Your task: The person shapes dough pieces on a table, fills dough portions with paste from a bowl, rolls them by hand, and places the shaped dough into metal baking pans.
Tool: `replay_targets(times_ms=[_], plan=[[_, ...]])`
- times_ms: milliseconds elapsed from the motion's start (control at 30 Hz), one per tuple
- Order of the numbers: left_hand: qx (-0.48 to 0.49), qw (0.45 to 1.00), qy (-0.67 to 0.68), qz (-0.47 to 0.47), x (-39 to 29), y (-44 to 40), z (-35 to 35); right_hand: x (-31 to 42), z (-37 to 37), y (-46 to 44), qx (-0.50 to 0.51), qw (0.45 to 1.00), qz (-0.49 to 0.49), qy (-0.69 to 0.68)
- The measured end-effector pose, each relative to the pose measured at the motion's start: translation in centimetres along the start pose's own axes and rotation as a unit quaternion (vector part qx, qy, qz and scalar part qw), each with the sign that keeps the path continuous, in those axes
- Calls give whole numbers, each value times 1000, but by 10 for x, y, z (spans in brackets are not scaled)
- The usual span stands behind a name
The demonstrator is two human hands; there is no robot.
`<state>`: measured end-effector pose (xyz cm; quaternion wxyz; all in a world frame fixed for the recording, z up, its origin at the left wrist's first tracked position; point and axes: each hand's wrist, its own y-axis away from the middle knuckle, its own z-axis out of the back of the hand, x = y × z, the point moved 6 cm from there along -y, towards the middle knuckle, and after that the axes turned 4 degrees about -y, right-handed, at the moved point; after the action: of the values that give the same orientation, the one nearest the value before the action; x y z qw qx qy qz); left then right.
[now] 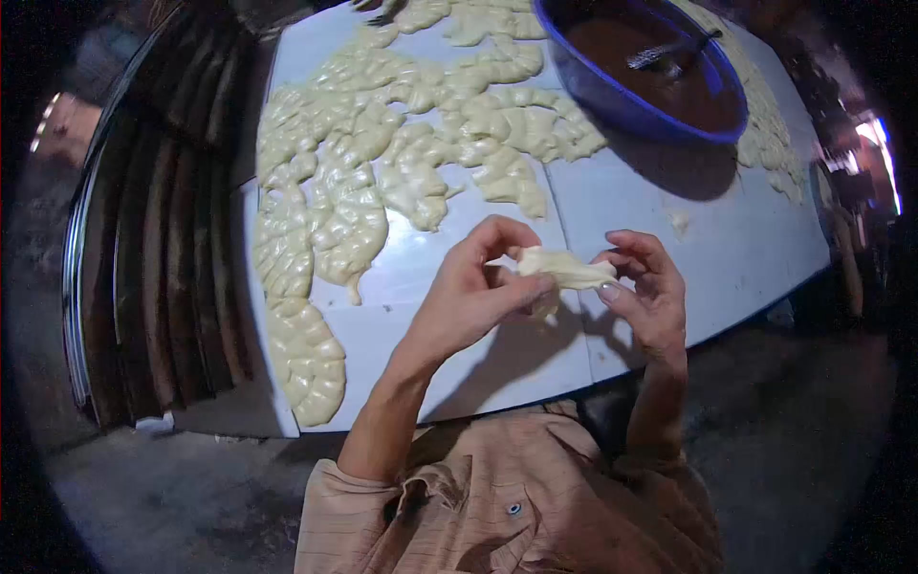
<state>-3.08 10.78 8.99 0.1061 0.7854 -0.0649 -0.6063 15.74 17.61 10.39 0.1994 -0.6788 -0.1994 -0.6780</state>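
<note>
Between my two hands a small piece of pale dough (559, 267) is held above the white table (459, 359). My left hand (488, 287) pinches one end of it between thumb and fingers. The other end is gripped by the thumb and fingertips of my right hand (643, 287). Many glossy pale dough pieces (349, 210) lie close together over the left and far parts of the table. A tiny scrap of dough (679, 223) lies to the right, beyond my right hand.
A blue basin (636, 105) with brown contents stands at the far right of the table, a dark-handled utensil (669, 55) in it. More dough (765, 143) lies behind it. Dark trays (158, 258) are stacked upright along the left. A hand (378, 10) shows at the top edge.
</note>
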Motion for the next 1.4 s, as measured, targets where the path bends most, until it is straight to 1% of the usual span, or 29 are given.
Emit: replay_targets(times_ms=[67,100,167,233,267,300,333,367,400,433,500,600,633,667,700,767,800,900,933,1000,1033,1067,1100,1167,1233,1267,1300,1367,1400], plan=[[-74,995,56,-23,1,34,36,14,-39,-24,83,995,46,-5],[-121,988,91,-32,4,50,52,11,-57,-36,126,991,19,38],[-217,974,65,-4,28,79,92,-8,-110,-57,203,978,28,44],[-298,951,77,33,72,99,131,-53,-153,-70,265,960,-56,72],[-335,939,45,65,104,107,156,-91,-166,-66,262,949,-169,55],[-335,936,107,21,143,112,173,-104,-172,-69,232,962,-78,125],[-340,931,133,17,144,117,176,-113,-177,-69,198,961,18,192],[-344,925,159,12,144,119,177,-112,-179,-70,159,947,116,254],[-353,933,-3,74,115,128,173,-117,-172,-70,112,973,80,185],[-358,923,-116,79,96,135,171,-109,-163,-68,35,967,130,215],[-342,871,-345,79,71,137,168,-97,-150,-58,-28,986,32,164],[-352,829,-428,78,59,141,168,-91,-156,-38,70,964,-91,238],[-347,817,-454,83,53,140,169,-83,-169,-30,104,947,-28,301],[-334,807,-469,128,51,138,172,-79,-182,-22,123,940,18,318],[-329,804,-478,127,51,136,176,-77,-197,-15,142,930,63,333],[-320,796,-497,126,52,133,184,-80,-228,-10,120,893,161,403],[-316,803,-492,116,54,130,188,-83,-239,-8,108,869,207,436],[-296,796,-511,128,53,128,196,-97,-251,-14,100,886,204,404],[-292,788,-527,126,50,129,198,-102,-247,-17,104,902,157,388],[-282,776,-554,106,42,129,194,-96,-225,-20,118,942,19,314],[-280,770,-564,98,41,130,193,-95,-216,-19,128,952,-51,275],[-263,774,-573,63,42,127,190,-95,-206,-17,88,972,-33,213],[-220,791,-566,71,35,121,178,-99,-196,-13,84,980,-75,162],[-171,803,-559,-115,39,102,157,-113,-186,-8,83,972,-220,-5],[-111,817,-538,-174,54,80,141,-124,-193,-7,75,972,-210,-78],[-95,804,-560,-175,63,69,138,-127,-195,-8,71,970,-202,-114],[-89,809,-555,-174,67,65,139,-119,-194,-11,78,981,-179,-11],[-72,818,-544,-172,73,61,139,-100,-190,-14,84,969,-133,193],[-104,819,-531,-191,66,65,139,-114,-187,-11,82,973,-193,94]])
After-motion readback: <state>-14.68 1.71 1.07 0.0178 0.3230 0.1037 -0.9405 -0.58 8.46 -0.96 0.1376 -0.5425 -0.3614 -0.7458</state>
